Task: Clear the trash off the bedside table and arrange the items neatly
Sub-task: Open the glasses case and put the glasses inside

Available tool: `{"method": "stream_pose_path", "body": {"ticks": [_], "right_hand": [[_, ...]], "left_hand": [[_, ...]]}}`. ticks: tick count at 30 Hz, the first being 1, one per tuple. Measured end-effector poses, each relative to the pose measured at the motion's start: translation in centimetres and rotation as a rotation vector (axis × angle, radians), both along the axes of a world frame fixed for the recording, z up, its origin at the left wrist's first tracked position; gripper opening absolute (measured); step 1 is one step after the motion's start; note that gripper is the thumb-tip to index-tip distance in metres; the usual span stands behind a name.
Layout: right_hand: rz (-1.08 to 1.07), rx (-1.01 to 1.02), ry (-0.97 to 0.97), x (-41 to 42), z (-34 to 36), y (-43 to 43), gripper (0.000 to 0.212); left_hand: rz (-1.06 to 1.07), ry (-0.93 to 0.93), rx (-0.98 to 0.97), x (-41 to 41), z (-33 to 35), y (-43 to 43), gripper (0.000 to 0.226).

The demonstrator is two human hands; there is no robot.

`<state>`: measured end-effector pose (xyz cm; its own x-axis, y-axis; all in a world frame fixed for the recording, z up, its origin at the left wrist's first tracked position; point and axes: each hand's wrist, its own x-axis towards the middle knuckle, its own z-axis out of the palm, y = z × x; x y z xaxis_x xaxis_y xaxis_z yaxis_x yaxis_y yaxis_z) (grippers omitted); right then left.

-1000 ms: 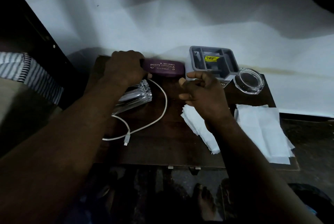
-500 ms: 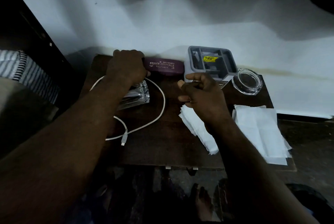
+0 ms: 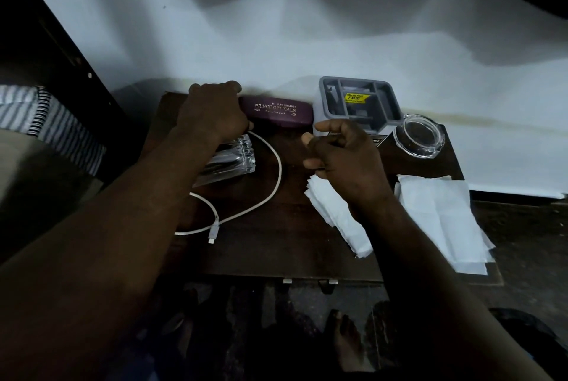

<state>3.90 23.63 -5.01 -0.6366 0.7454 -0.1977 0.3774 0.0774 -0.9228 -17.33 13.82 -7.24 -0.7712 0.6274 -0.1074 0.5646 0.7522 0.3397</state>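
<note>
Basically, left hand gripped the likely rigid, light glasses case by its left end; right hand hovered loosely curled, empty.

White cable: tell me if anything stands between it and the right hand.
Nothing visible does: only bare table lies between the right hand and the white cable, whose loop curves just left of it.
</note>
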Motion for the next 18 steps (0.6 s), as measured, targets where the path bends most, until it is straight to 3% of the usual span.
{"method": "stream_pose_path", "body": {"ticks": [13,18], "right_hand": [[-0.002,0.047,-0.015,0.7,0.3,0.1,0.033],[0.019,0.168,-0.062,0.7,0.1,0.1,0.02]], "left_hand": [[-0.02,0.034,0.016,0.6,0.8,-1.0,0.071],[-0.048,0.061,0.024,1.1,1.4,-0.5,0.07]]}}
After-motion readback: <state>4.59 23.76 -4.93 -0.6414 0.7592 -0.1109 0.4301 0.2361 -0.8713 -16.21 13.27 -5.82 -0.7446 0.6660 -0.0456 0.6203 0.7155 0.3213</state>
